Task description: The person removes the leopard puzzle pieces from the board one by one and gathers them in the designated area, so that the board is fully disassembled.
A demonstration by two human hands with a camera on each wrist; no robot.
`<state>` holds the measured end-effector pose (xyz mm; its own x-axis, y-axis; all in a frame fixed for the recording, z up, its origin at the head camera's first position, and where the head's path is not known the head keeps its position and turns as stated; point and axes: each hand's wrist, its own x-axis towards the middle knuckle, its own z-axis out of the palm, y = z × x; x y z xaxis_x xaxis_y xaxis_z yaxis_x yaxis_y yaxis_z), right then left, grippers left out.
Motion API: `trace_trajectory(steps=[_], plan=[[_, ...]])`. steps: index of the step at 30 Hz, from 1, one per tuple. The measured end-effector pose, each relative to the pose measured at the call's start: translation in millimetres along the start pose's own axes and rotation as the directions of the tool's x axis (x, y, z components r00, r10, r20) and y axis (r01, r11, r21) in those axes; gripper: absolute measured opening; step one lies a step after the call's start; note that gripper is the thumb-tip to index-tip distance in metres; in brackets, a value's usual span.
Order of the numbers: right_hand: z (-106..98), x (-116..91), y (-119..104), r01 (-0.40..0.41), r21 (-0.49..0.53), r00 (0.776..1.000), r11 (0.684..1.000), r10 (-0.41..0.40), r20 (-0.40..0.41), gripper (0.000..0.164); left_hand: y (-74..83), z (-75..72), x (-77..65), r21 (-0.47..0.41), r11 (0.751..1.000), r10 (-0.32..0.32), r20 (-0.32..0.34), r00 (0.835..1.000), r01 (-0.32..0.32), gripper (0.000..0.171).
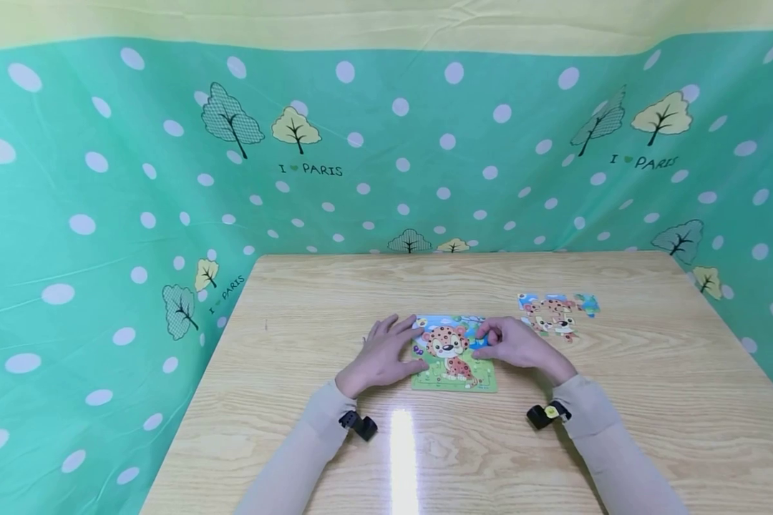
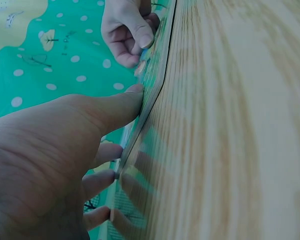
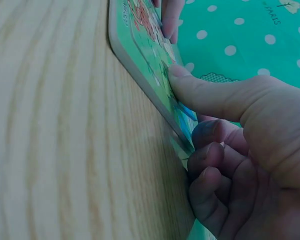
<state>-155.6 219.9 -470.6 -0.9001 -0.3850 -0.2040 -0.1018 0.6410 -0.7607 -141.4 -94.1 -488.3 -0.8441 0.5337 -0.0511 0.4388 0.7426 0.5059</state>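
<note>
The spread left hand (image 1: 385, 357) is touching the rectangular green-blue leopard puzzle (image 1: 452, 354), its top pointing forward, seemingly longest crosswise; the right hand (image 1: 515, 345) is touching too, pinch unclear.

A teal cloth backdrop (image 1: 522, 79), pale-dotted and tree-printed — topped by a cream band (image 1: 296, 25) — hangs behind a pale wood-grain table (image 1: 296, 307) streaked with bright white glare (image 1: 404, 461).

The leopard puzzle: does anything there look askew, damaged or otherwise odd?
The puzzle pieces beyond the right hand look untidy: their outline is ragged, and they show a leopard's head without a full body. No damage shows on the picture board.
</note>
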Motion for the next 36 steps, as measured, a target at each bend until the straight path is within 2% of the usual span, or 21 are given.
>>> trace_trajectory(steps=[8, 15, 19, 26, 33, 36], plan=[[-2.0, 0.5, 2.9, 0.062, 0.079, 0.998, 0.995, -0.063, 0.016, 0.030, 1.2, -1.6, -0.9, 0.000, 1.000, 0.001, 0.002, 1.000, -0.001, 0.077], [-5.3, -2.8, 0.9, 0.110, 0.075, 0.993, 0.991, -0.112, 0.026, 0.015, 1.6, -1.4, 0.3, -0.006, 1.000, 0.000, 0.005, 1.000, 0.000, 0.078], [-6.0, -3.8, 0.1, 0.107, 0.063, 0.994, 0.992, -0.108, 0.019, 0.011, 2.2, -2.0, 0.5, -0.008, 1.000, -0.001, 0.005, 1.000, 0.001, 0.078], [-7.0, -5.1, 2.3, 0.063, 0.149, 0.998, 0.987, -0.064, -0.001, 0.021, 3.3, -2.1, -0.7, -0.007, 1.000, -0.003, 0.016, 1.000, 0.003, 0.078], [-9.2, -6.7, 5.2, 0.054, 0.119, 0.998, 0.991, -0.057, 0.023, 0.022, 2.2, -2.4, -0.6, -0.016, 1.000, 0.007, -0.005, 1.000, -0.007, 0.075], [-8.0, -6.0, 6.4, 0.048, 0.123, 0.998, 0.991, -0.053, 0.042, 0.028, 1.6, -1.9, -0.6, -0.013, 1.000, 0.003, -0.001, 1.000, -0.003, 0.076]])
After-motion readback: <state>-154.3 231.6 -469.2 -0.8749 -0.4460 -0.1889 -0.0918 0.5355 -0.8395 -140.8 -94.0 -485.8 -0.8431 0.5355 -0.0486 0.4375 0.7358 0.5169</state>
